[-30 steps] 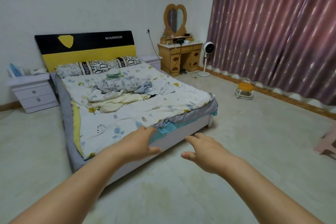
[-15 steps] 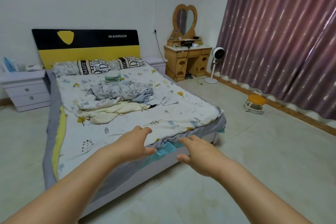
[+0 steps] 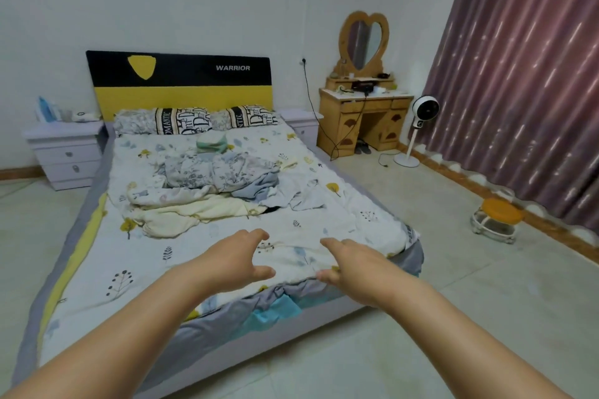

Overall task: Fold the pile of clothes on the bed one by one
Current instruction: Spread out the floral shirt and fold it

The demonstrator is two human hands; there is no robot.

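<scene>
Head view showed the left hand [image 3: 235, 261] and the right hand [image 3: 351, 269] reaching out over the foot of the bed [image 3: 146, 272] — fingers loosely spread, holding nothing. The pile of clothes [image 3: 214, 188] lay mid-bed, well beyond both sets of fingertips, untouched. Counted left to right: two nightstands, two pillows [image 3: 194, 120] — one dressing table [image 3: 363, 120], one fan [image 3: 421, 126].
</scene>
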